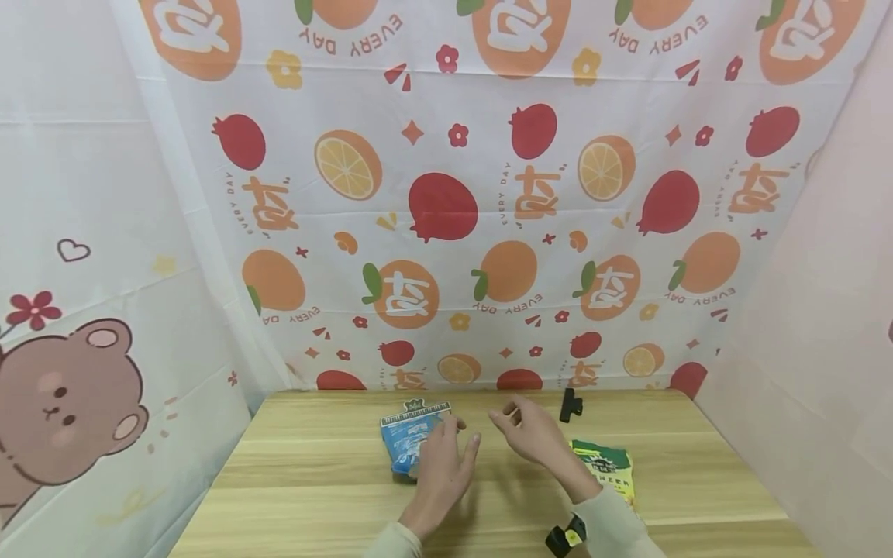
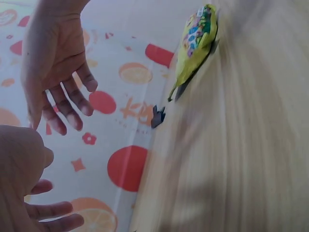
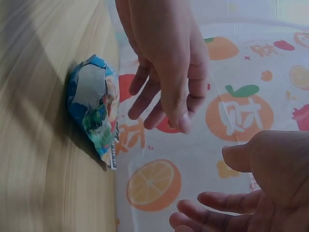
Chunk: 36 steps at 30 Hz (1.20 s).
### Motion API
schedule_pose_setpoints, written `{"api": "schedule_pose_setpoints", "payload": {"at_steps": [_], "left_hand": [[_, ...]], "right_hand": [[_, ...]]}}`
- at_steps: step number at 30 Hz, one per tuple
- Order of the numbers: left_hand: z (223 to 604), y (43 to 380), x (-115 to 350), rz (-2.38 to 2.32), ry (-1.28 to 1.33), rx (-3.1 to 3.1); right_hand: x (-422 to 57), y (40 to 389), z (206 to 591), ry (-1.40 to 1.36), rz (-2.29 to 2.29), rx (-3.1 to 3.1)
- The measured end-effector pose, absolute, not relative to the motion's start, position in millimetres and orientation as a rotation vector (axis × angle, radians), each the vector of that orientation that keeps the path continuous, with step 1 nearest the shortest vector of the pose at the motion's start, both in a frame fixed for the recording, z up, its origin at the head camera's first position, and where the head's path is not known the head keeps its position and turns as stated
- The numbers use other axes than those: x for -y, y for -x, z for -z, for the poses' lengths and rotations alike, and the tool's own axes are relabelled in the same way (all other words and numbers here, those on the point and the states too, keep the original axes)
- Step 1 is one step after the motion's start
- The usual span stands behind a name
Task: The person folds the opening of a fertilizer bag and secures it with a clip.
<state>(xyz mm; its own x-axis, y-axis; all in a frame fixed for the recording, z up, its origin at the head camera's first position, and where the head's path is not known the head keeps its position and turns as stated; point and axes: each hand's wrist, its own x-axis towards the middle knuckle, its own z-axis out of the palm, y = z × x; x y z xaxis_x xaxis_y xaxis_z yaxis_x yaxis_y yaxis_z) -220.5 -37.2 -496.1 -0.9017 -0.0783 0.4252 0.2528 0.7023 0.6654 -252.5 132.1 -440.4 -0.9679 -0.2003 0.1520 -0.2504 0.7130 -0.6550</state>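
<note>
My left hand (image 1: 441,471) hovers over the right side of a blue snack bag (image 1: 403,446), its fingers loosely bent and holding nothing. A clip with a piano-key pattern (image 1: 416,414) sits across the bag's far end; the right wrist view shows the same bag (image 3: 89,89) lying on the table below the left hand (image 3: 166,63). Facing it across a gap, my right hand (image 1: 529,432) is raised above the table, fingers relaxed and bare. Both palms turn toward each other in the left wrist view, the right hand (image 2: 55,58) above the left hand (image 2: 19,174).
A black clip (image 1: 570,405) lies near the table's back right. Beside my right forearm is a yellow and green snack bag (image 1: 614,469), partly covered by the arm. A black object with a yellow spot (image 1: 563,536) shows by the right sleeve. Fruit-printed cloth (image 1: 446,271) hangs behind the wooden table (image 1: 300,480).
</note>
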Motion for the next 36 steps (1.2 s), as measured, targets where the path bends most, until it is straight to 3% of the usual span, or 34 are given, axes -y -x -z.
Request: {"api": "schedule_pose_setpoints", "payload": {"at_steps": [36], "left_hand": [[510.0,197.1,-4.9,1.34,0.61,2.648]], "right_hand": [[-230.7,204.8,463.7,-0.058,-0.955,3.005]]}}
